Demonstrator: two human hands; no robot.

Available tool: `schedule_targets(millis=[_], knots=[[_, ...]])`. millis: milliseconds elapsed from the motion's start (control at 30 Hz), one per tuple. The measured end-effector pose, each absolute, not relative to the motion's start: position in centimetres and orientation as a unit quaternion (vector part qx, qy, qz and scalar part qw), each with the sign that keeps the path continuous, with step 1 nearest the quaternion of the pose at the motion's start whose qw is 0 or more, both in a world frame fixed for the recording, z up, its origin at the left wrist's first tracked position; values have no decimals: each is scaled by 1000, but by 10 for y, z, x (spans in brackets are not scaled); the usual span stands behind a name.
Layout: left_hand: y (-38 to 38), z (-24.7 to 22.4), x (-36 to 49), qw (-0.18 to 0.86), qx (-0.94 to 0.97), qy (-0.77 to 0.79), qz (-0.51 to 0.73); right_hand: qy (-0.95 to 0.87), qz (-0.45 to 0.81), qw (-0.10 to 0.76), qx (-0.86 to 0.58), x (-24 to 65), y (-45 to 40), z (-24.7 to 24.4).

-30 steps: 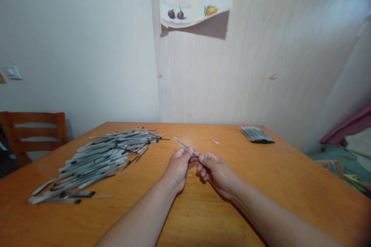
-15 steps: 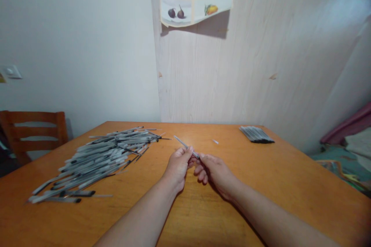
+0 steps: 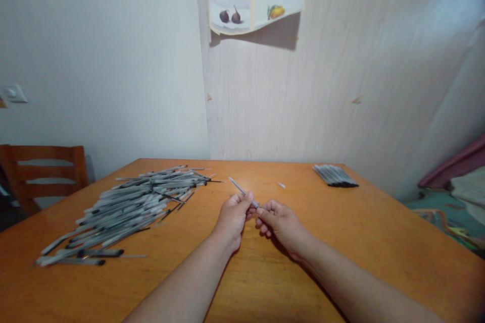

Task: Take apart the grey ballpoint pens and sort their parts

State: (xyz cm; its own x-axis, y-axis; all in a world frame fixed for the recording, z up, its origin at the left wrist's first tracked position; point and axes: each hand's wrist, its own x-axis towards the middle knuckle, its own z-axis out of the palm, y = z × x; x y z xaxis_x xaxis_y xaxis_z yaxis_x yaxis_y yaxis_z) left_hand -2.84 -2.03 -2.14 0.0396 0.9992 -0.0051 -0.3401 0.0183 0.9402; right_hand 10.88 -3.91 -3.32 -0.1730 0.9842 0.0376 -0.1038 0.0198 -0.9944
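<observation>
1. Gripping the near end of a slim, pale pen (image 3: 237, 186) with the right hand (image 3: 282, 220), thumb pressed to curled fingers; drawn in a little from the spread of half a second earlier, with hardly any change in the pen's slant. Suggests a small re-grip at that end, not a shift of the whole pen.
2. Clamping the pen farther along with the left hand (image 3: 234, 214), thumb on top, fingers folded beneath.
3. Slanting from the right fingertips, under the left thumb, then out beyond the left hand toward the wall. Probably includes some small fitting at the near end, though too blurred and covered to tell.
4. Lying about on the wooden table (image 3: 257, 282): to the left, a loose heap of pens (image 3: 132, 207); beyond the hands, a small white piece (image 3: 281, 184); farther right, a neat row of dark-ended pens (image 3: 335, 176).
</observation>
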Motion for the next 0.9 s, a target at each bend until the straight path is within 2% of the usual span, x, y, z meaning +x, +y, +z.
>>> schedule_targets(millis=[233,567,900], knots=[[-21,-21,-28,593,410,396,569,-527,547,505,-410,104,-42,-31],[-22,-20,-28,579,410,415,569,-547,552,456,-434,110,-42,-28],[-19,-24,-27,582,410,412,569,-541,549,466,-434,110,-41,-30]])
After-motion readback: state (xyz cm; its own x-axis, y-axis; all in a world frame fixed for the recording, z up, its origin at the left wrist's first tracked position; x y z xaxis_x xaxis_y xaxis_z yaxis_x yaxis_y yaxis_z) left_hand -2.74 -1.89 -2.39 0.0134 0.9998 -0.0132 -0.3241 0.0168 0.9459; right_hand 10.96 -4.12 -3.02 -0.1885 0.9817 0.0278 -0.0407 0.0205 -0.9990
